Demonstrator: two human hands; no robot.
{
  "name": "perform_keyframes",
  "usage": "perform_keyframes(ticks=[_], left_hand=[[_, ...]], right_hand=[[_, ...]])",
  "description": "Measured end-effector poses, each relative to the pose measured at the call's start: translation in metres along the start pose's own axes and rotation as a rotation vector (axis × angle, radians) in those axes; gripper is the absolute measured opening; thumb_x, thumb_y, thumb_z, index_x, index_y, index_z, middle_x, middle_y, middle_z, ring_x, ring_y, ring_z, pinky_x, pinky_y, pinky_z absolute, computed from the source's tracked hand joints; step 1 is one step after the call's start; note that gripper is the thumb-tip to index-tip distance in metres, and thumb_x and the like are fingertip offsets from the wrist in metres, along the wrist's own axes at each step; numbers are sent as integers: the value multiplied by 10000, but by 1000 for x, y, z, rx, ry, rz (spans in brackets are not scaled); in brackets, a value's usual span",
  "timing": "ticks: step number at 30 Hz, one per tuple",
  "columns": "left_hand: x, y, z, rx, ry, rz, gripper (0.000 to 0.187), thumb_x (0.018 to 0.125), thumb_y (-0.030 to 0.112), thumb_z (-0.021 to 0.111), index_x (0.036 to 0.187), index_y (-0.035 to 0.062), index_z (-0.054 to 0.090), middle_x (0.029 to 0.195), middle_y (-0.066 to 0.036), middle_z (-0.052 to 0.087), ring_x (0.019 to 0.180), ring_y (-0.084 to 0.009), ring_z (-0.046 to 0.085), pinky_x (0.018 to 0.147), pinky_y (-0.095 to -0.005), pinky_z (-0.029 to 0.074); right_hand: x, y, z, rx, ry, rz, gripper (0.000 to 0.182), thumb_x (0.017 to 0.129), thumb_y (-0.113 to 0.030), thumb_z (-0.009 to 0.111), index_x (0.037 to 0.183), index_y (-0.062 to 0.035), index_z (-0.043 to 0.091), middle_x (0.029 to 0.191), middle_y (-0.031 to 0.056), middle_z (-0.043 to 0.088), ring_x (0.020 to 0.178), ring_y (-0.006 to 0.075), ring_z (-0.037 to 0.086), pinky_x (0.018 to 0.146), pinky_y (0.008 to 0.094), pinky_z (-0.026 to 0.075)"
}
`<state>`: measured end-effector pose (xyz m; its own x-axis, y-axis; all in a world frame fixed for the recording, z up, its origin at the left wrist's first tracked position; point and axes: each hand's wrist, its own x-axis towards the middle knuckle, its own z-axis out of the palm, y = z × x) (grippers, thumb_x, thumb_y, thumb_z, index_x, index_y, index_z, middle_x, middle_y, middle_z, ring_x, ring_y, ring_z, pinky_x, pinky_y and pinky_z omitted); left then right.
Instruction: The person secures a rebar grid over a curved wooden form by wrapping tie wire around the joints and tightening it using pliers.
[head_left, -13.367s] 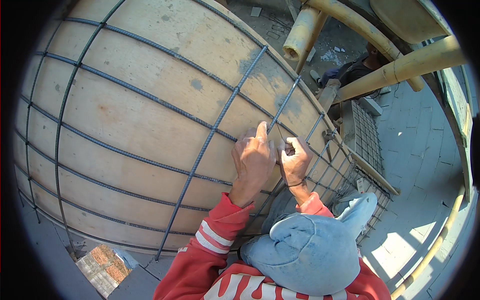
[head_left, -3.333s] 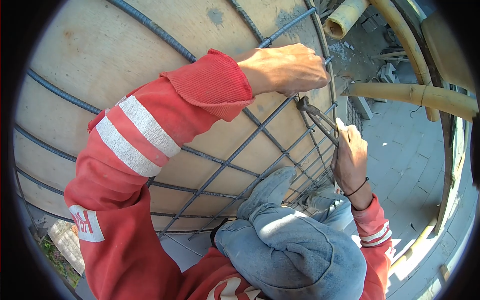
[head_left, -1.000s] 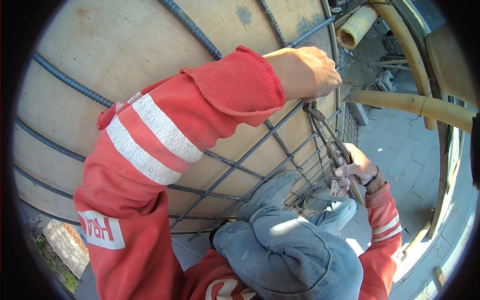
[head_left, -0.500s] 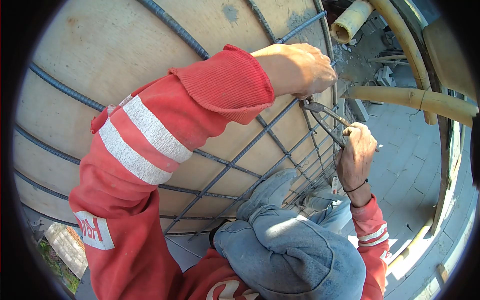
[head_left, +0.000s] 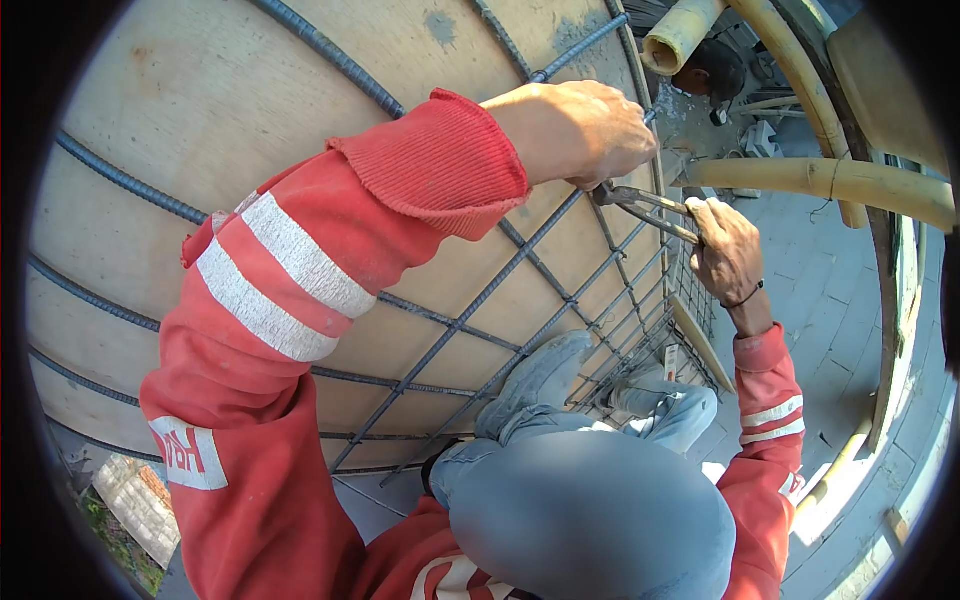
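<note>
My left hand [head_left: 600, 135] is closed over a steel reinforcing bar [head_left: 535, 245] near the grid's upper right edge. Its fingertips are mostly hidden beneath the fist. Just below it, the jaws of a pair of pincers [head_left: 650, 202] meet the bars at a crossing; what they bite on is too small to tell. My right hand [head_left: 728, 252] is wrapped around the pincers' handles. Behind the bars lies a pale plywood panel [head_left: 200, 110], and the crossed bars run down it toward my legs.
Bamboo poles [head_left: 800, 182] cross at the right, above a grey tiled floor [head_left: 800, 330]. Another person's head [head_left: 712, 72] shows at the top right, below the poles. My bent legs in jeans [head_left: 540, 385] are close to the grid. A wooden strip [head_left: 705, 345] leans near the grid's lower end.
My right hand has swung up and to the right, turning the pincers' handles closer to level. My left hand stays at the bar. A person's head has come into view at top right.
</note>
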<state>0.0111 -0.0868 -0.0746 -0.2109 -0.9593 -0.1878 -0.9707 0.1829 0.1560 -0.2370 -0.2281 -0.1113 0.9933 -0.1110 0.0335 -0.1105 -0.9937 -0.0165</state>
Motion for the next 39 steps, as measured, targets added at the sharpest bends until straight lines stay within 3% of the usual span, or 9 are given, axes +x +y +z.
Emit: perform_keyframes(ticks=[6, 9, 13, 16, 21, 23, 27, 31, 39], left_hand=[[-7, -2, -14, -22, -58, -5, 127, 727, 22, 776, 831, -10, 711, 877, -166, 731, 892, -294, 723, 768, -375, 590], [-8, -4, -11, -68, -36, 17, 103, 728, 15, 760, 818, -4, 714, 862, -163, 725, 862, -299, 721, 747, -383, 588], [-3, -2, -10, -81, -117, 62, 411, 649, 137, 793, 1008, -5, 653, 1024, -170, 670, 973, -314, 671, 811, -401, 539], [-2, 21, 15, -93, 242, 263, 670, 597, 257, 775, 1187, 25, 557, 1105, -141, 581, 1014, -291, 612, 866, -405, 478], [10, 92, 92, -116, 487, 197, 364, 808, 248, 675, 1072, 8, 604, 1040, -150, 637, 1014, -268, 634, 835, -401, 518], [17, 90, 89, -194, 441, 196, 299, 829, 229, 644, 990, -18, 593, 901, -154, 684, 893, -281, 683, 763, -411, 529], [33, 83, 81, -341, 466, 166, 229, 820, 186, 635, 878, -35, 621, 720, -159, 680, 705, -336, 700, 612, -451, 536], [44, 82, 79, -192, 120, 213, 182, 828, 196, 644, 879, 24, 679, 819, -129, 702, 818, -293, 722, 648, -429, 563], [52, 126, 78, -216, 152, -20, 133, 753, 167, 714, 857, 85, 721, 819, -90, 729, 810, -260, 735, 668, -397, 562]], right_hand=[[-23, -38, -11, 419, -244, 142, 300, 818, -19, 608, 1099, 8, 506, 773, 177, 621, 651, 369, 601, 614, 425, 500], [-18, -78, -29, 860, -389, 365, 404, 812, -12, 743, 1078, 5, 439, 613, 81, 517, 521, 172, 522, 504, 343, 454], [-9, -46, -30, 1772, -730, 784, 461, 786, -12, 812, 1075, -23, 454, 676, 1, 500, 536, 123, 512, 483, 327, 465], [-8, -41, -19, 1745, -823, 904, 463, 783, 7, 801, 1083, -14, 449, 678, 16, 477, 515, 126, 504, 489, 326, 473], [-7, -50, -35, 1583, -763, 725, 460, 784, -25, 792, 1129, -15, 488, 742, 82, 560, 569, 181, 581, 530, 361, 491], [-20, -55, -33, 957, -510, 479, 466, 763, -71, 779, 1138, -3, 511, 825, 128, 609, 733, 243, 659, 649, 392, 517], [-41, -103, -42, -17, 12, 533, 372, 781, -112, 694, 1124, -34, 572, 951, 163, 613, 871, 337, 631, 759, 458, 496], [-60, -90, 7, 28, 85, 584, 270, 800, -108, 691, 1035, -36, 581, 864, 154, 622, 802, 352, 637, 665, 465, 499], [-57, -50, 11, 441, -334, 519, 428, 815, -288, 773, 1046, 38, 619, 800, 195, 681, 751, 421, 661, 647, 450, 529]])
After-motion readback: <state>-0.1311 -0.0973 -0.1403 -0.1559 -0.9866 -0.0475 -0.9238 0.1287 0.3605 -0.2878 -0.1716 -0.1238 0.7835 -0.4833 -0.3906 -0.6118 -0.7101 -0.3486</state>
